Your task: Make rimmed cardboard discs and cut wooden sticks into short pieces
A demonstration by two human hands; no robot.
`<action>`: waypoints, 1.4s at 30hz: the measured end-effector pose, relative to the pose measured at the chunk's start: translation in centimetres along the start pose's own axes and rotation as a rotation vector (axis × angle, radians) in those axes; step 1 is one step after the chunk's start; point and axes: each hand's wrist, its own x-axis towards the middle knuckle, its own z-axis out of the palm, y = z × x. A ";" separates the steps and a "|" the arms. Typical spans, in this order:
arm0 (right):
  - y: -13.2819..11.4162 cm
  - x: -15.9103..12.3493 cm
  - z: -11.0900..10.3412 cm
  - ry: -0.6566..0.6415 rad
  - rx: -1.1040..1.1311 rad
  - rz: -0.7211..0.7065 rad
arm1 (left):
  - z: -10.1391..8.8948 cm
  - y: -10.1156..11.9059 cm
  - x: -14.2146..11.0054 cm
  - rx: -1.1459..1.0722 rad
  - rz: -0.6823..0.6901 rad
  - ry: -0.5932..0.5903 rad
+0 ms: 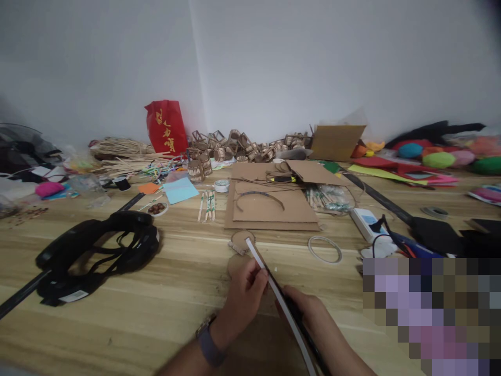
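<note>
A long narrow strip, white along its face with a dark side, runs from the table middle down towards me. My left hand, with a watch on the wrist, pinches it near its far end between thumb and fingers. Lower down, my right hand is closed around the strip's dark side; the fingers are partly hidden. Just beyond the strip's tip lies a round brown cardboard disc with a small ribbed piece at its edge. A second brown disc is partly behind my left hand.
Ahead are stacked cardboard sheets bearing a curved strip and a yellow-black cutter. A tape ring lies right, black headgear left. Small woven-looking pieces pile along the wall. A power strip sits right.
</note>
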 end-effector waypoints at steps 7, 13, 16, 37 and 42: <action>-0.2 0.1 0.2 -0.023 0.017 0.046 | -0.4 0.7 0.0 0.153 0.068 0.093; 0.0 -0.1 0.1 -0.040 -0.020 -0.007 | -0.7 0.3 0.0 0.187 0.111 0.139; 0.0 -0.2 0.0 -0.027 -0.060 0.011 | -0.5 -0.5 -0.1 0.073 0.083 0.111; -1.2 -0.1 0.1 -0.013 0.044 0.055 | 0.1 -1.4 -0.2 -0.057 0.049 0.097; -1.4 -0.1 -0.1 -0.025 0.040 0.032 | 0.1 -1.7 -0.2 -0.079 0.033 0.085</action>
